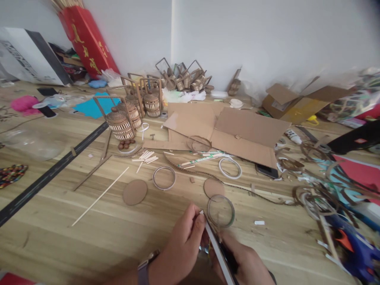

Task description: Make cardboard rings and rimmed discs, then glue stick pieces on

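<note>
the left hand (185, 233) pinches the top end of a white strip (219, 249) between thumb and finger, low down near the middle, over the front of the wood table (103, 245). the right hand (251, 259) has its fingers curled around a dark thing (230, 253) right beside the strip, too blurry to name. a see-through ring (233, 211) is just past the fingertips, over the edge of a brown circle (213, 187). more things lie farther off: another brown circle (135, 192), a gray ring (154, 178), a white ring (232, 177) and a long thin stick (101, 196). a big piece of cardboard (249, 126) lies between the hands and the back wall (252, 35), with a phone (267, 171) partly under it. little baskets (120, 124) stand at the back left. a blue glue gun (356, 249) sits far to the right, by a messy pile of strips (311, 202).
</note>
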